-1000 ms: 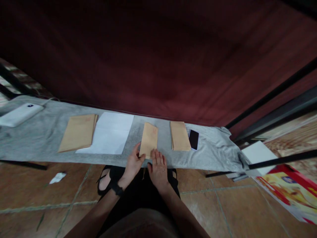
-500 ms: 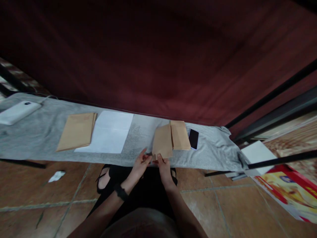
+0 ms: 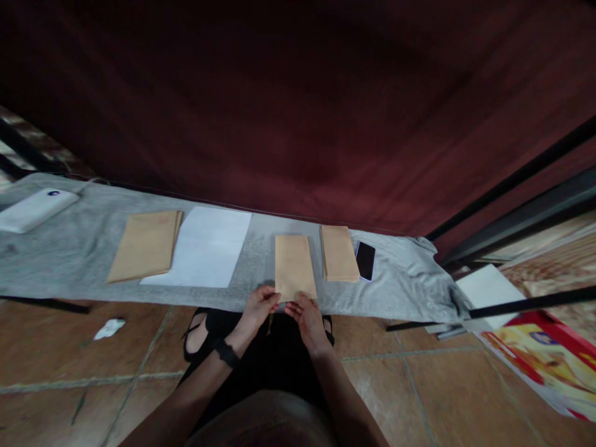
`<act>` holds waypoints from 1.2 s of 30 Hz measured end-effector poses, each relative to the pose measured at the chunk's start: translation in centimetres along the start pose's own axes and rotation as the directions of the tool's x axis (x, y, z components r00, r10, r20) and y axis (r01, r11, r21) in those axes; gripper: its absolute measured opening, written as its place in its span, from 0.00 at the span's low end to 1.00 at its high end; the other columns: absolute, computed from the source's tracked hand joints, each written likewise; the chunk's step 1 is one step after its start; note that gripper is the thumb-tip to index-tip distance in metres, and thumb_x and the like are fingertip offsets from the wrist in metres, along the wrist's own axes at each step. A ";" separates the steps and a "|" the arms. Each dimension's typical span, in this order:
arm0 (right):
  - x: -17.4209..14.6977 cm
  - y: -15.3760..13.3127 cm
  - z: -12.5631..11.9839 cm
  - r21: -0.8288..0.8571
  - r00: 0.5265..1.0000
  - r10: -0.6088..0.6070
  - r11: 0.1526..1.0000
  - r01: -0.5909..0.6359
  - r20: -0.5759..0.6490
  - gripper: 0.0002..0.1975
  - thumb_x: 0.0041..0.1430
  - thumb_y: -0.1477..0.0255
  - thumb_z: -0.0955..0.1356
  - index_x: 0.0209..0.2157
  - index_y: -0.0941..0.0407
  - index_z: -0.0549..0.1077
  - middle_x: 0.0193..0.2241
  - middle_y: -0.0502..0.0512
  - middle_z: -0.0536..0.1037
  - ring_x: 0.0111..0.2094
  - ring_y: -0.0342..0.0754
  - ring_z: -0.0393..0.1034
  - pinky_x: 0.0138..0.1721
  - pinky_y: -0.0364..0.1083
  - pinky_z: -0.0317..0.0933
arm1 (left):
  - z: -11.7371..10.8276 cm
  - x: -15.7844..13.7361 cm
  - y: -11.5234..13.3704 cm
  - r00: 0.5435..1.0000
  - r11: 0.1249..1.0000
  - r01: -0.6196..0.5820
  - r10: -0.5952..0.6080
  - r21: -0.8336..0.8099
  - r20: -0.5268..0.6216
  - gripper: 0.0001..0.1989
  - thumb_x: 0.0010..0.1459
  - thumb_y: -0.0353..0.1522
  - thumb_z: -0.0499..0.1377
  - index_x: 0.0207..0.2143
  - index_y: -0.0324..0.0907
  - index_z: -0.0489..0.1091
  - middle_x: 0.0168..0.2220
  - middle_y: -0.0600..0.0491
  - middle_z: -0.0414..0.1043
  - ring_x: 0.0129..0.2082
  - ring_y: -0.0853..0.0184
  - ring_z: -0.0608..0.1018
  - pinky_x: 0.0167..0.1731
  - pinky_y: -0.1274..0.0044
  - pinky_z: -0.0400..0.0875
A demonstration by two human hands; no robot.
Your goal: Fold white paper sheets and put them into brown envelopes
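Observation:
A small brown paper envelope [image 3: 293, 264] is held by its near edge in front of me, over the grey cloth. My left hand [image 3: 261, 305] pinches its near left corner between thumb and fingers. At the near right corner my right hand [image 3: 305, 315] grips it, thumb on top and fingers curled below. Just right of it lies a stack of similar brown envelopes [image 3: 341, 253], with a dark-screened phone [image 3: 365, 261] against its right side. White paper sheets [image 3: 212, 248] lie left of my hands, partly under a pile of larger brown envelopes [image 3: 144, 246].
The grey cloth [image 3: 405, 298] covers a narrow table, with a dark red curtain [image 3: 279, 124] behind. A white device [image 3: 37, 210] with a cable lies at the far left. Black metal bars [image 3: 535, 304] and a red and yellow box [image 3: 544, 357] are at the right. Crumpled white paper [image 3: 109, 329] is on the tiled floor.
The held envelope has shifted left, away from the small stack, and turned straighter. My left hand has closed on its left corner; my right hand keeps its hold.

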State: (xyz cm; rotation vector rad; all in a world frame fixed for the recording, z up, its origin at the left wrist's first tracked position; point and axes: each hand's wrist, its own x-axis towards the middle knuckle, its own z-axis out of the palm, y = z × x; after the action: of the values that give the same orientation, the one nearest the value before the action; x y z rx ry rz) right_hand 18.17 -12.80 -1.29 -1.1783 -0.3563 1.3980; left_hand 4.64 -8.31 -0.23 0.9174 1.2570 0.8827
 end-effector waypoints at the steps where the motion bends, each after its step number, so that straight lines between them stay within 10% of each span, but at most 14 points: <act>1: 0.1 0.0 -0.3 -0.019 1.000 0.015 1.000 -0.015 -0.012 0.14 0.56 0.59 0.73 0.31 0.56 0.73 0.28 0.55 0.81 0.31 0.51 0.79 0.38 0.50 0.76 | -0.3 0.3 -0.2 1.000 1.000 0.005 -0.005 0.026 -0.006 0.15 0.41 0.41 0.69 0.26 0.41 0.71 0.20 0.57 0.70 0.18 0.71 0.71 0.22 0.78 0.65; 9: 0.3 -0.7 -1.5 -0.132 0.980 0.198 0.972 -0.196 0.006 0.13 0.59 0.63 0.69 0.32 0.59 0.77 0.31 0.61 0.84 0.24 0.45 0.77 0.25 0.42 0.71 | -1.8 0.8 0.4 0.971 0.912 -0.151 0.209 0.382 -0.117 0.13 0.54 0.34 0.61 0.43 0.42 0.73 0.27 0.54 0.73 0.27 0.64 0.77 0.32 0.73 0.71; 13: 0.5 -0.8 -1.5 -0.142 0.978 0.209 0.968 -0.208 -0.010 0.12 0.59 0.63 0.69 0.32 0.59 0.78 0.30 0.60 0.84 0.24 0.45 0.77 0.25 0.41 0.71 | -1.0 0.0 0.9 0.832 0.423 -0.371 0.547 0.826 0.094 0.20 0.65 0.35 0.53 0.56 0.39 0.69 0.50 0.40 0.75 0.53 0.52 0.76 0.53 0.62 0.68; 17: 0.5 -0.7 -1.4 -0.156 0.976 0.218 0.963 -0.219 -0.028 0.13 0.57 0.63 0.69 0.32 0.59 0.79 0.30 0.60 0.84 0.24 0.45 0.77 0.24 0.41 0.70 | 0.1 0.6 -0.5 0.716 0.109 -0.573 0.550 0.812 0.431 0.24 0.68 0.32 0.48 0.64 0.42 0.62 0.68 0.44 0.59 0.69 0.55 0.59 0.66 0.59 0.52; 29: 0.6 -0.7 -2.4 -0.468 0.993 0.116 0.877 -0.105 -0.004 0.18 0.61 0.59 0.64 0.32 0.59 0.77 0.27 0.59 0.82 0.24 0.47 0.75 0.27 0.45 0.71 | 0.3 1.2 -1.5 0.734 -0.034 -0.565 0.436 0.824 0.521 0.25 0.70 0.36 0.48 0.67 0.45 0.60 0.71 0.49 0.53 0.71 0.57 0.54 0.69 0.58 0.45; 32: 0.0 -0.3 -3.4 -0.709 0.953 -0.273 0.647 0.282 0.130 0.19 0.66 0.61 0.61 0.39 0.57 0.78 0.37 0.61 0.83 0.36 0.52 0.78 0.40 0.51 0.73 | 0.3 1.2 -1.6 0.719 -0.034 -0.575 0.455 0.818 0.525 0.25 0.69 0.36 0.49 0.67 0.45 0.60 0.71 0.48 0.53 0.71 0.57 0.54 0.69 0.59 0.46; 36: -0.6 0.2 -4.6 -0.795 0.719 -0.502 0.097 0.598 0.480 0.19 0.69 0.71 0.59 0.55 0.57 0.74 0.56 0.62 0.76 0.59 0.54 0.68 0.62 0.58 0.60 | 0.6 1.6 -1.6 0.732 -0.018 -0.572 0.440 0.820 0.520 0.25 0.70 0.34 0.45 0.66 0.42 0.61 0.70 0.47 0.55 0.71 0.59 0.55 0.69 0.62 0.46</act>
State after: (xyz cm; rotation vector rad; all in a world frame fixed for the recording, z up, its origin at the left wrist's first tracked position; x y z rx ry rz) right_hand 21.59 -15.34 -3.15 -1.6031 -1.7019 0.4075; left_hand 5.43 -7.46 -2.29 2.6396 1.3180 0.4099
